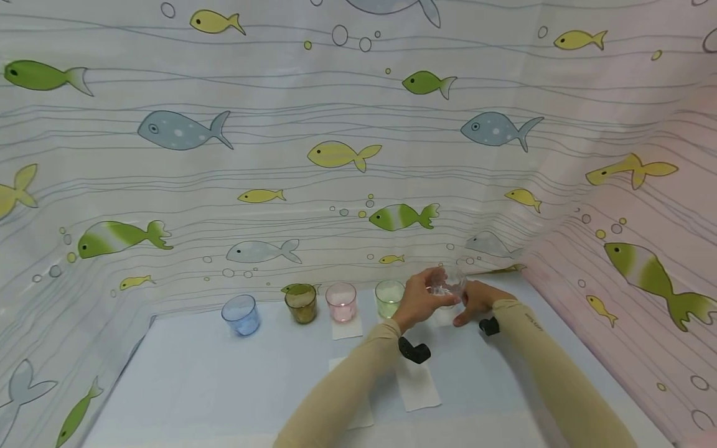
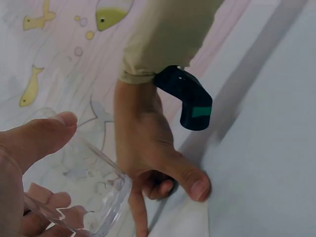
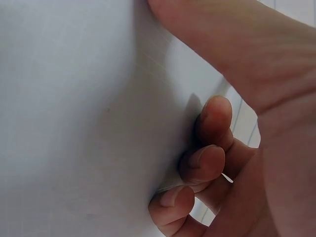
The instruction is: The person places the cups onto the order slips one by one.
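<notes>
My left hand point(image 1: 419, 300) grips a clear glass point(image 1: 450, 280), tilted above the back right of the table. In the left wrist view, the thumb lies over the glass point(image 2: 101, 197) and fingers show through it. Just right of the glass, my right hand point(image 1: 477, 298) reaches down to the table beside a white paper piece point(image 1: 445, 317). Its thumb stands apart from its loosely bent fingers point(image 3: 205, 165), whose tips touch a white surface in the right wrist view. No object shows between them. A green glass point(image 1: 389, 305) stands left of my left hand.
A pink glass point(image 1: 341, 305), a brown glass point(image 1: 302, 306) and a blue glass point(image 1: 241, 317) stand farther left along the back. White paper strips point(image 1: 419, 389) lie in front, partly under the left sleeve. A fish-patterned curtain point(image 1: 291, 174) encloses the table's back and sides.
</notes>
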`<state>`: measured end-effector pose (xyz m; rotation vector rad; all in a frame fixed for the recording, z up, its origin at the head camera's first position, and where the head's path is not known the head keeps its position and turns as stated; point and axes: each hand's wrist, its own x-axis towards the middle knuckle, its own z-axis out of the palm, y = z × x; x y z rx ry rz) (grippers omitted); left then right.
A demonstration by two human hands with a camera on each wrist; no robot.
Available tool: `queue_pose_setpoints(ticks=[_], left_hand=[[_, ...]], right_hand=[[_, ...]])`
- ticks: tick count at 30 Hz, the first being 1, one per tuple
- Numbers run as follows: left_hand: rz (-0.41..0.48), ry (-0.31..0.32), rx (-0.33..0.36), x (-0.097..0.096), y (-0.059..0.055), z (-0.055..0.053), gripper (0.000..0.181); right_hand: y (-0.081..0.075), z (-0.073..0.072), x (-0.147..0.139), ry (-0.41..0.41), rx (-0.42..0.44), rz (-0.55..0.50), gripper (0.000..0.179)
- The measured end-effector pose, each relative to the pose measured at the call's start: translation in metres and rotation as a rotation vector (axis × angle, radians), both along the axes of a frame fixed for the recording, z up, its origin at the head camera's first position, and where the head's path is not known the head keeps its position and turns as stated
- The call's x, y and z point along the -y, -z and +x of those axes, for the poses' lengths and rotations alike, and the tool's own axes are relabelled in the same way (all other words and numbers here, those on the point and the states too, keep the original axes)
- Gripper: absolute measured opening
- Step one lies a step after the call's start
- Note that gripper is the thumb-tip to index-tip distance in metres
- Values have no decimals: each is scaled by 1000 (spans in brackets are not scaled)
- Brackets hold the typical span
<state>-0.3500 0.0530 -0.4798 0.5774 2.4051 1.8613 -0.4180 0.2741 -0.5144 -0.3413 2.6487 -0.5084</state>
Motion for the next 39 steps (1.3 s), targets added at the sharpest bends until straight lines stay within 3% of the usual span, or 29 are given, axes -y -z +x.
queue_pose_setpoints(ticks=[5,11,19,26,32,39], left_hand=[[-24,-18,19,-6,10,-3,78],[-28,-51,82,-7,23,-7,79],[-66,-81,84,-7,39,-10,74],[-61,-70,104,-7,47,-12,75],[-106,-94,101,-7,56,-22,74],[-121,-69,93,-9,57,-32,75]], right_hand=[[1,-1,3,10,3,0,92],[0,0,6,5,0,11,94],[-2,8,5,-28,-1,-51,102],[0,10,4,-12,3,-59,95],[0,9,5,-56,-12,-57,110],[-3,3,0,-54,-24,-29,112]])
